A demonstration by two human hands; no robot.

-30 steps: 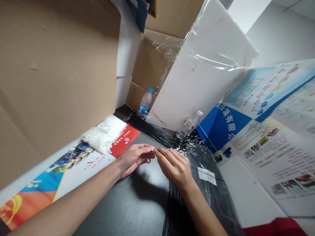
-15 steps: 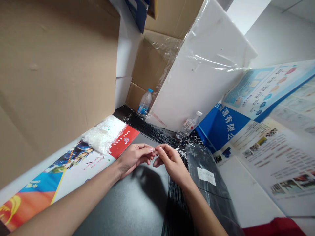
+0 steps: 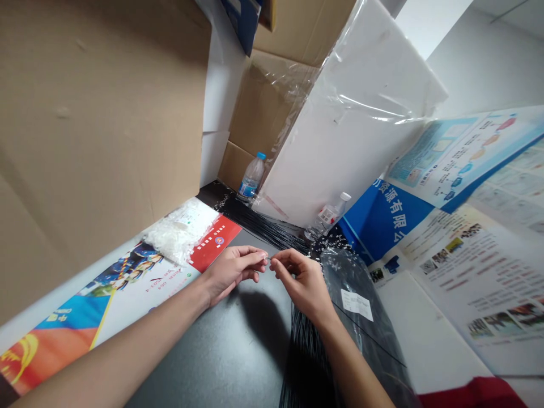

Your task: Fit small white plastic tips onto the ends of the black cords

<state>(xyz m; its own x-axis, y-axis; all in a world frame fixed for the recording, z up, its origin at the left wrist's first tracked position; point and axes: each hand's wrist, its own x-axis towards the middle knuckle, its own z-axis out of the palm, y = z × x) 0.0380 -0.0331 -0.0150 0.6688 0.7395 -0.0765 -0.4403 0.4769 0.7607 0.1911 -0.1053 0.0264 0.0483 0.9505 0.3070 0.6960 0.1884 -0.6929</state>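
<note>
The small white piece [image 3: 266, 258] was between the fingertips of the left hand [image 3: 232, 273] and the right hand [image 3: 304, 283], both pinched on it, just above the black table [image 3: 221, 351]. It looked tiny and pale, and its shape was unclear.

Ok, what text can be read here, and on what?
"源有限": white characters on the blue poster, cut off at both ends.
Red card, bag label, bottles, right posters: print too small or blurred to read.
</note>
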